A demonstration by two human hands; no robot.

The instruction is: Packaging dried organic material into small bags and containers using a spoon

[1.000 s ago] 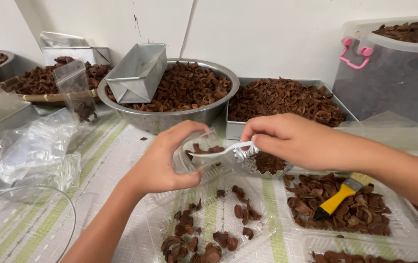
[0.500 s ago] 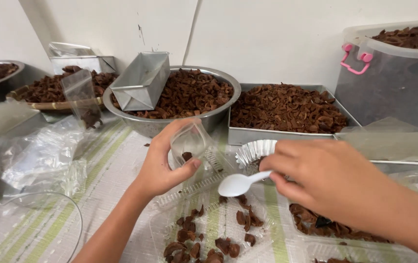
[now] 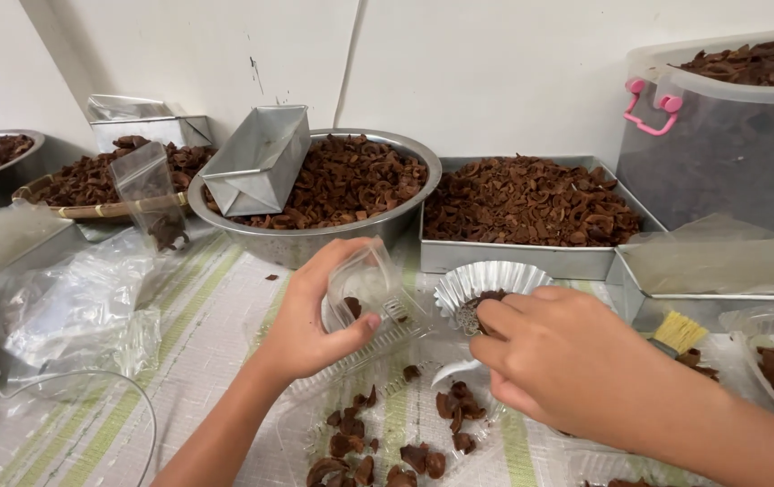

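- A metal bowl (image 3: pixel 315 180) and a metal tray (image 3: pixel 531 203) at the back of the surface (image 3: pixel 215 325) brim with brown dried pieces.
- The left hand (image 3: pixel 310 325) grips a small clear box (image 3: pixel 364 293) holding one piece, tilted.
- The right hand (image 3: pixel 567 361) pinches a white spoon (image 3: pixel 454 372) beside a fluted foil cup (image 3: pixel 486 284).

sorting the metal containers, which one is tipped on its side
The loaf tin propped in the round bowl, its opening facing left. The flat tray and the bowl sit upright, full of brown pieces.
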